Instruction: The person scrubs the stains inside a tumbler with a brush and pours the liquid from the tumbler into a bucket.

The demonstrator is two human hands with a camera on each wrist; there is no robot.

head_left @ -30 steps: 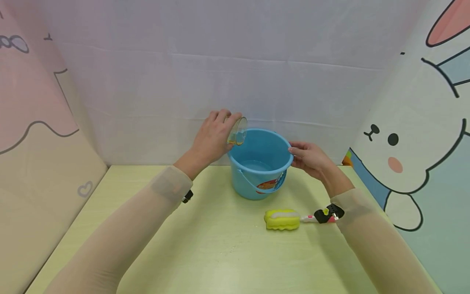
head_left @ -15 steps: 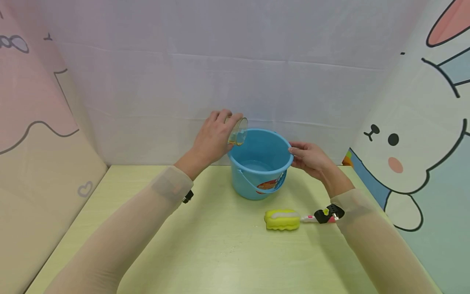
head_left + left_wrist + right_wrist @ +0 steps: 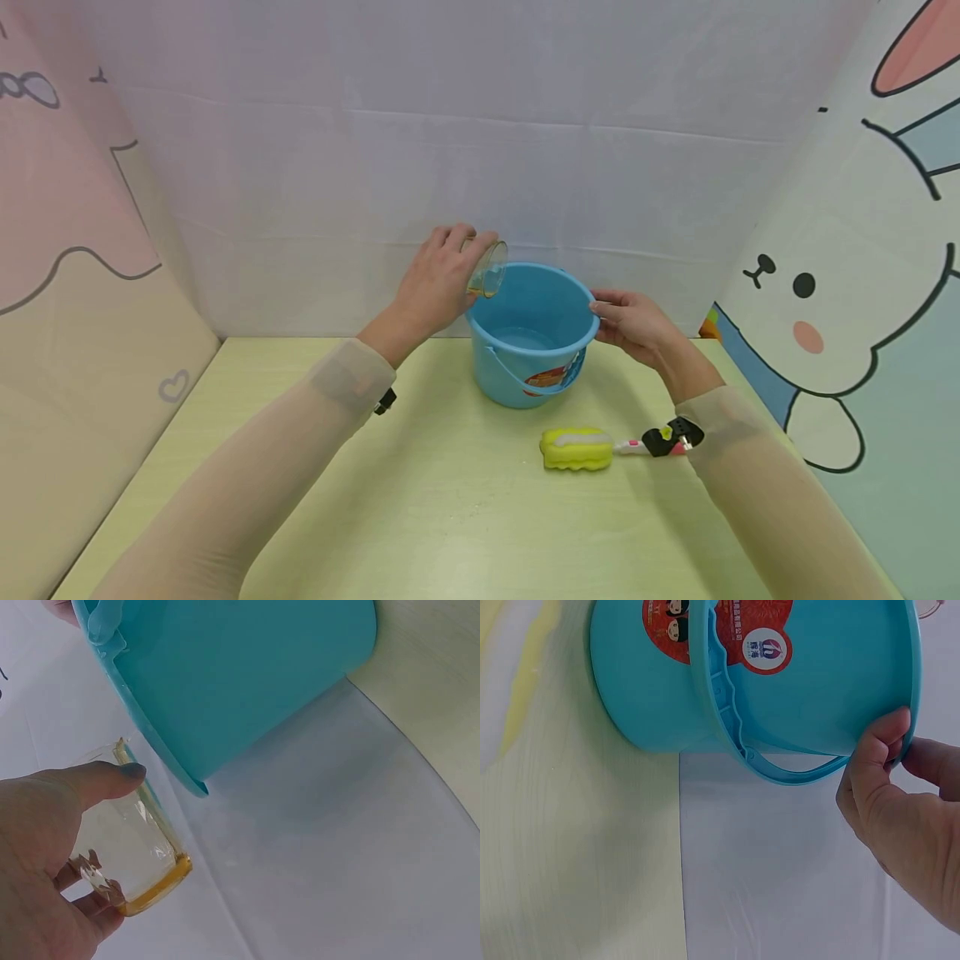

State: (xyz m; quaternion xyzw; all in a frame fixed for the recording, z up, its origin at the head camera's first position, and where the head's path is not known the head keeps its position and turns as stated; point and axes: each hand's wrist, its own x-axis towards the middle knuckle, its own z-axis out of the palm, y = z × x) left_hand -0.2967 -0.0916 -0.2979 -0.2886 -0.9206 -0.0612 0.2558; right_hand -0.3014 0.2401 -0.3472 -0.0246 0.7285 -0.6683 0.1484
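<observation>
My left hand point(image 3: 437, 279) grips a clear glass cup point(image 3: 124, 840), tilted with its mouth toward the bucket. A little amber liquid point(image 3: 157, 886) lies along the cup's lower side. The cup's mouth is at the left rim of the blue bucket point(image 3: 517, 375), which stands upright on the table with its handle hanging down in front. On the bucket's right side, my right hand point(image 3: 637, 329) pinches the rim between thumb and fingers, as the right wrist view also shows. Clear liquid appears to cover the bucket's bottom.
A yellow sponge brush point(image 3: 576, 448) with a white and pink handle lies on the pale table point(image 3: 420, 517) in front of the bucket, its handle end under the right wrist. Directly behind the bucket hangs a white curtain point(image 3: 337, 183); printed cartoon panels point(image 3: 825, 333) flank both sides.
The left hand and the tilted cup have shifted very slightly to the right. Bucket, right hand and brush stay where they were.
</observation>
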